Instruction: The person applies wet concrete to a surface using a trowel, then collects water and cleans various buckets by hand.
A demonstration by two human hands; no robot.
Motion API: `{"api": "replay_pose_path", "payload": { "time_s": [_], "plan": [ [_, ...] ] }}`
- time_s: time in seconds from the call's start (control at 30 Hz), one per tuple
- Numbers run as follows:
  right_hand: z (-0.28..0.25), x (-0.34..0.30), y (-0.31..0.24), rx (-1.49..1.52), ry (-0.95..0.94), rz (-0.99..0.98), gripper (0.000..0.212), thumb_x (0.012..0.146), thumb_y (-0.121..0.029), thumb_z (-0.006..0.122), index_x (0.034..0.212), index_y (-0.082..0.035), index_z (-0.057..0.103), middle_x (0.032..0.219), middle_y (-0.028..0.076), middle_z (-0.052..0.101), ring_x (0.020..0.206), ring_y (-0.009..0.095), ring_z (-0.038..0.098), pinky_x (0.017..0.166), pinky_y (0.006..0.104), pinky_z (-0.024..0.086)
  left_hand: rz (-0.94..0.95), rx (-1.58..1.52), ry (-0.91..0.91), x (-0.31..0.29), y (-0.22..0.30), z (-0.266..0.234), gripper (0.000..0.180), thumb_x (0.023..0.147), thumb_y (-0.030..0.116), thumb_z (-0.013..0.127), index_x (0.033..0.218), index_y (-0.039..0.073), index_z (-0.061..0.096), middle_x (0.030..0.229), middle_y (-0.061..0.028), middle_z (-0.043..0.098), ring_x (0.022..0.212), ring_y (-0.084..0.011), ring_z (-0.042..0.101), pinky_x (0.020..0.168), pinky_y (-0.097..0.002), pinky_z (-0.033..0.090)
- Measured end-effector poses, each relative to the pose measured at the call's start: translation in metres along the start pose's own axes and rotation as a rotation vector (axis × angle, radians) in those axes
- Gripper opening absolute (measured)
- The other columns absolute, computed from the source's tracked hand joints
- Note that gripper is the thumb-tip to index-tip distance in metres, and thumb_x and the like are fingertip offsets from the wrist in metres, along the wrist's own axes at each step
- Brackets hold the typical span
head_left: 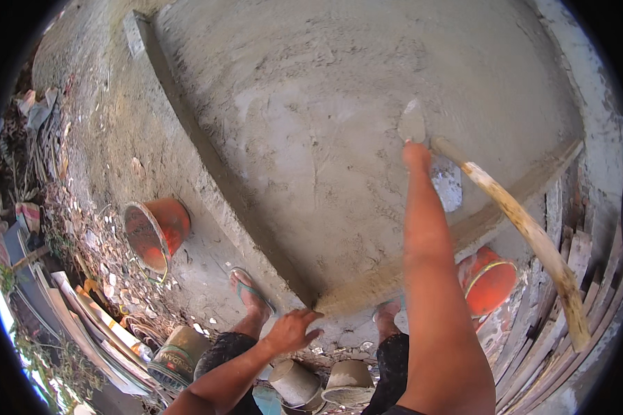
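Observation:
My right hand (416, 156) reaches far out over the wet grey cement (304, 145) and is closed round the handle of a trowel (412, 124). Its pointed blade, smeared with cement, lies at the cement surface. My left hand (292, 332) hangs near the corner of the low concrete curb (214, 187), fingers apart, holding nothing. Just right of the trowel, a long wooden pole (519, 207) leans across the front curb with its far end on the cement. Beside my right forearm lies a pale, shiny flat patch (448, 188), partly hidden by the arm.
An orange bucket (169, 225) lies tipped outside the left curb; another orange bucket (488, 280) sits beyond the front curb at right. Cement-stained buckets (295, 382) stand by my feet, with a green-labelled pail (178, 356) at left. Planks (554, 325) and rubble (104, 235) flank both sides.

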State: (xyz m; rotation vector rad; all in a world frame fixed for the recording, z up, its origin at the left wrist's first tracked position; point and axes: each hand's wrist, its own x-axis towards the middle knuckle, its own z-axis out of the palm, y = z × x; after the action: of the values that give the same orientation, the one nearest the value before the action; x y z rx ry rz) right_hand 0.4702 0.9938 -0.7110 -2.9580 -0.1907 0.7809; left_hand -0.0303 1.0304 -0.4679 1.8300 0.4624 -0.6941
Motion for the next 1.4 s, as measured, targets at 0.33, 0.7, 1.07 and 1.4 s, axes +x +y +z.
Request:
{"api": "replay_pose_path", "payload": {
  "time_s": [0.33,0.7,1.07,1.4],
  "plan": [
    [-0.037,-0.387,0.079,0.234,-0.584,0.202,0.066,0.087,-0.062,0.057,0.115,-0.002,0.06,0.11,0.028,0.066,0.106,0.047,0.061,0.09,0.052,0.048,-0.013,-0.249,0.12,-0.095,0.134,-0.134,0.032,0.093,0.021,0.067,0.119,0.004,0.061,0.109,-0.0177,0.069,0.087,-0.0313,0.071,0.077,-0.0387,0.056],
    [-0.334,-0.405,-0.063,0.427,-0.186,0.223,0.051,0.093,-0.049,0.057,0.122,-0.008,0.05,0.106,0.029,0.066,0.104,0.046,0.062,0.086,0.0539,0.049,-0.121,0.059,0.051,-0.135,0.075,-0.398,0.035,0.087,0.021,0.067,0.12,0.008,0.064,0.106,-0.02,0.07,0.097,-0.0362,0.069,0.085,-0.0425,0.054],
    [-0.228,-0.197,-0.168,0.685,-0.164,0.253,0.049,0.096,-0.051,0.053,0.117,-0.007,0.051,0.096,0.026,0.067,0.09,0.043,0.066,0.073,0.0508,0.052,-0.418,0.533,0.32,-0.138,0.06,-0.584,0.036,0.088,0.024,0.067,0.12,0.008,0.063,0.101,-0.0166,0.072,0.097,-0.037,0.068,0.085,-0.0453,0.053],
    [-0.001,0.099,-0.129,1.8,0.027,1.146,0.055,0.098,-0.061,0.039,0.119,-0.011,0.051,0.099,0.013,0.064,0.088,0.034,0.064,0.066,0.053,0.052,-0.596,-0.42,-0.105,0.05,0.149,-0.337,0.038,0.094,0.021,0.066,0.129,0.008,0.059,0.113,-0.0157,0.07,0.092,-0.0283,0.072,0.077,-0.0362,0.056]
  ]
}}
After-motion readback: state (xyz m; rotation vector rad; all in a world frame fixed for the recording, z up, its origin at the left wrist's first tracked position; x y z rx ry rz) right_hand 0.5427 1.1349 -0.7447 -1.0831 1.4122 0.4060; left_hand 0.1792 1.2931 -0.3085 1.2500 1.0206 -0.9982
